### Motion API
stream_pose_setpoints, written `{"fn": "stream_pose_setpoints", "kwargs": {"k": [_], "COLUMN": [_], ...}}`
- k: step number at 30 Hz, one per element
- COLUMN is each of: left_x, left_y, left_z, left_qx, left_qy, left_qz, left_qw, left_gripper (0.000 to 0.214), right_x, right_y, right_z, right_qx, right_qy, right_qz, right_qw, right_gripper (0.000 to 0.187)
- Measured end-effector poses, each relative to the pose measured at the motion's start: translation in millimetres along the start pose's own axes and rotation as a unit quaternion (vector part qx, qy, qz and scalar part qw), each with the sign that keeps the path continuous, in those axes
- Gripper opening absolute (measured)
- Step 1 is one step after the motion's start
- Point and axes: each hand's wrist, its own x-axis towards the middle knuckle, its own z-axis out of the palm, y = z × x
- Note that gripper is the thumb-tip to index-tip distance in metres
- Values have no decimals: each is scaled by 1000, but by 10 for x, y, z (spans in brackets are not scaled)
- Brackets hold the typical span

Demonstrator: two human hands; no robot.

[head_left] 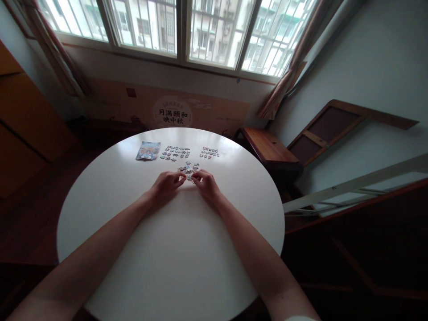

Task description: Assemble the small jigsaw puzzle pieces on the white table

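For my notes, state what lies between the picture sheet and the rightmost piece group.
Another group of puzzle pieces lies between them in the head view.

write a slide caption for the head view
Left hand and right hand at loose jigsaw pieces on a round white table.

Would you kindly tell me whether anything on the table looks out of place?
Nothing plainly stands out on the table; the puzzle pieces by the left hand and right hand lie jumbled, unlike the spread-out groups farther back.
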Motion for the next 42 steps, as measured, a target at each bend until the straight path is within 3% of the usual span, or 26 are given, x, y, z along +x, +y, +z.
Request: {"fn": "stream_pose_setpoints", "kwargs": {"k": [42], "left_x": [2], "left_y": [5], "left_z": [-6], "left_qx": [5], "left_qy": [-19], "left_qz": [-12], "left_qw": [1000], "left_gripper": [24], "right_x": [-1], "right_y": [-15], "right_z": [-7], "right_qx": [0], "right_qy": [-7], "right_qz": [-1], "right_qw": [1000], "right_gripper": [10]}}
